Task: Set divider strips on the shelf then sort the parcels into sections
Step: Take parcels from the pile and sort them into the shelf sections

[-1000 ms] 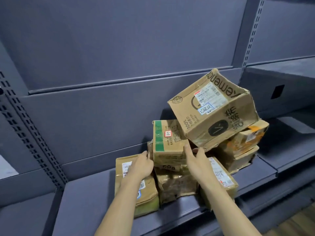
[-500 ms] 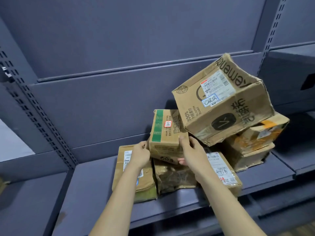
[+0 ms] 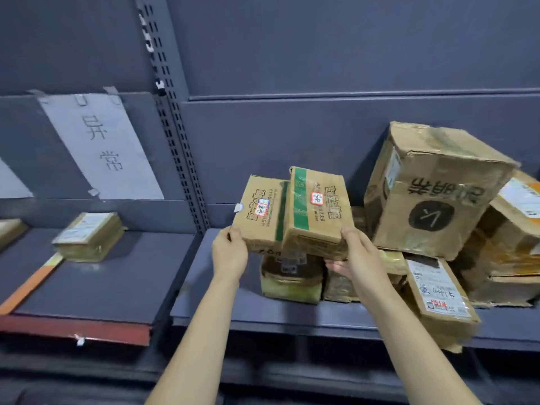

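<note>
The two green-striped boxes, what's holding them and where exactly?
Both hands. The left hand grips the left box at its lower left corner; the right hand grips the right box at its lower right corner, fingers underneath.

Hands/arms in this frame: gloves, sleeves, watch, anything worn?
Nothing worn that shows. The left hand and right hand are bare, no gloves, no rings visible on the fingers. Both forearms are bare to the frame's bottom edge: no sleeves, watch or bands.
</note>
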